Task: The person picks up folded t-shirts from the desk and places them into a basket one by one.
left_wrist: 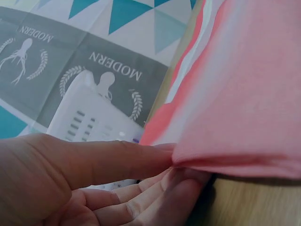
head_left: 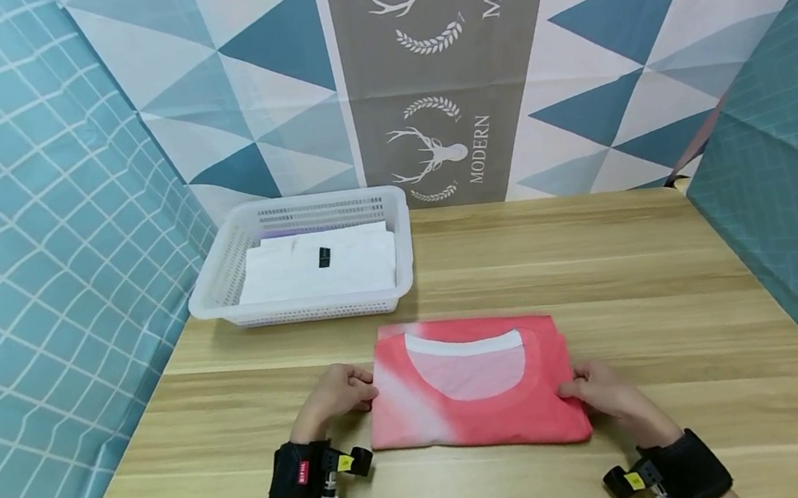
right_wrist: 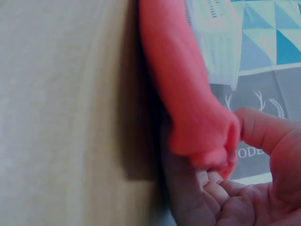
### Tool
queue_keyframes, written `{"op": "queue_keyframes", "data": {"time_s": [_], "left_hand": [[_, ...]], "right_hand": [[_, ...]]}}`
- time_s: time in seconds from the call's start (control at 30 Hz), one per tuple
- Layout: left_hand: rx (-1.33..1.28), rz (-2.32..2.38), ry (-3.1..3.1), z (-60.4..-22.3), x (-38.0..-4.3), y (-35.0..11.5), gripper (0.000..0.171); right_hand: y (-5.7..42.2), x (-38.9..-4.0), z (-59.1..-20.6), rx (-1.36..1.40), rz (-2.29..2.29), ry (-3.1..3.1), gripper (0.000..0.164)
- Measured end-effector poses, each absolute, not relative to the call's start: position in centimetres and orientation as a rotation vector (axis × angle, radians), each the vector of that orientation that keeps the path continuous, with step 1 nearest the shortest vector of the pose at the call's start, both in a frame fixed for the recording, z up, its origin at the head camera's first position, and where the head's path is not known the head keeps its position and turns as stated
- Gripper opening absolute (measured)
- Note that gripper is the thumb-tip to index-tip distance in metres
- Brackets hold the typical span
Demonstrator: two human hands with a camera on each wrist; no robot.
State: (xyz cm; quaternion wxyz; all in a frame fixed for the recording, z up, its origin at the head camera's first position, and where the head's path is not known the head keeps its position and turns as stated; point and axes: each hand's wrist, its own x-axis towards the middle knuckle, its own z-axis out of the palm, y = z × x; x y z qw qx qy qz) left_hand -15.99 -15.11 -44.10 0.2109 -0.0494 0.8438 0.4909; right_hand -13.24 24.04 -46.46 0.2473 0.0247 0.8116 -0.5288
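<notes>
A coral-pink T-shirt (head_left: 419, 413), folded into a rectangle with its white-trimmed neckline facing up, is at the front middle of the wooden table. My left hand (head_left: 338, 391) pinches its left edge, thumb above and fingers below; the left wrist view shows the layered shirt edge (left_wrist: 235, 162) between them. At the opposite side, my right hand (head_left: 603, 390) pinches the right edge. The right wrist view shows the folded pink cloth (right_wrist: 188, 84) between thumb and fingers, with a shadowed gap between cloth and table.
A white plastic basket (head_left: 402, 278) stands at the back left of the table (head_left: 633, 270). Folded white cloth (head_left: 283, 276) with a small black label lies in it, with something purple behind. Patterned sheets (head_left: 286, 63) hang behind and at both sides.
</notes>
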Motion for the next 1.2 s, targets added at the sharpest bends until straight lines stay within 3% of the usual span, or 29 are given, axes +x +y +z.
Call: {"op": "queue_keyframes", "data": {"time_s": [0.57,1.2], "left_hand": [[-0.213,1.355,2.357,-43.5,-18.4,-14.3,0.03],[-0.139,1.44,2.454,-44.9,-18.8,-12.2,0.017]], "right_hand": [[23.7,-16.2,-44.8,0.415,-1.492,2.216,0.055],[21.8,-16.4,-45.8,0.316,-1.679,2.072,0.061]]}}
